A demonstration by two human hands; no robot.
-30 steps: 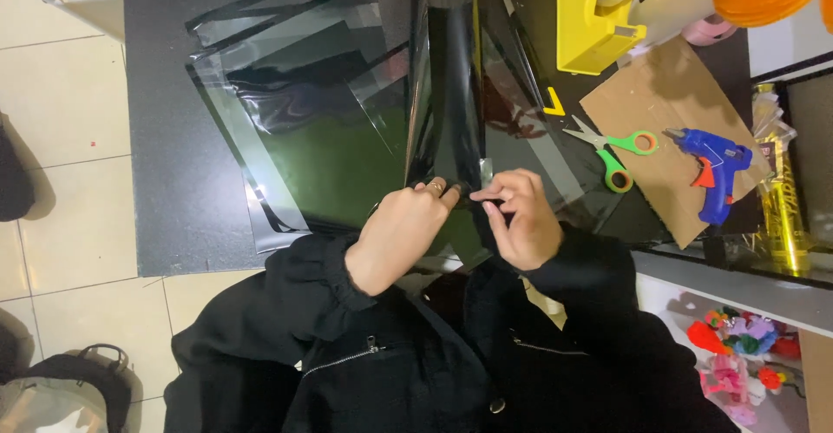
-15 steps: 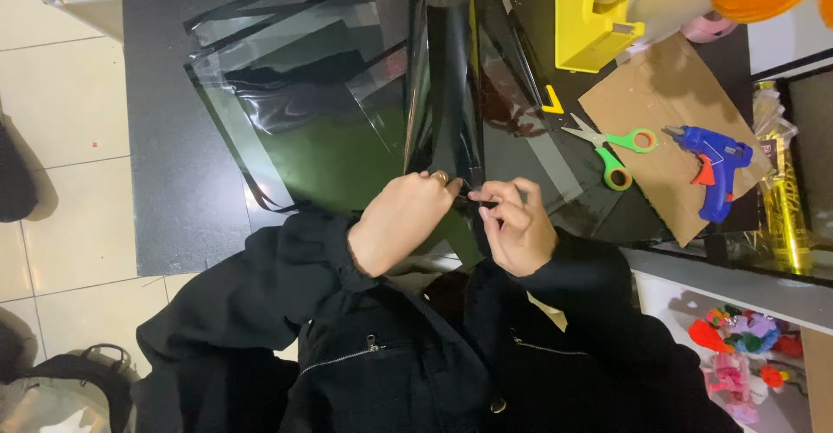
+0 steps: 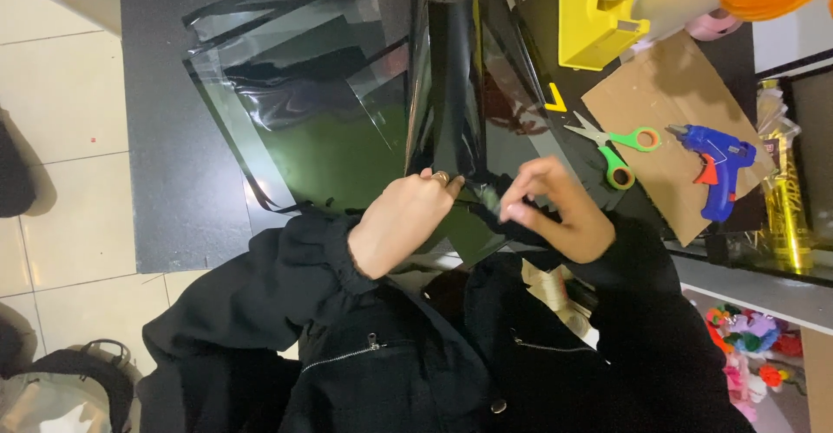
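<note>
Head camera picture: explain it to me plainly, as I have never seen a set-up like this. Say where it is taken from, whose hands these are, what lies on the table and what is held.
The picture comes from a camera worn on a person's head, looking straight down. The two bare hands in black sleeves are that person's own. The left hand and the right hand both pinch the near end of a folded black glossy sheet that runs away across the dark table. Beside it lie clear plastic sheets. To the right are green-handled scissors and a blue glue gun on a piece of cardboard, and a yellow tape dispenser.
</note>
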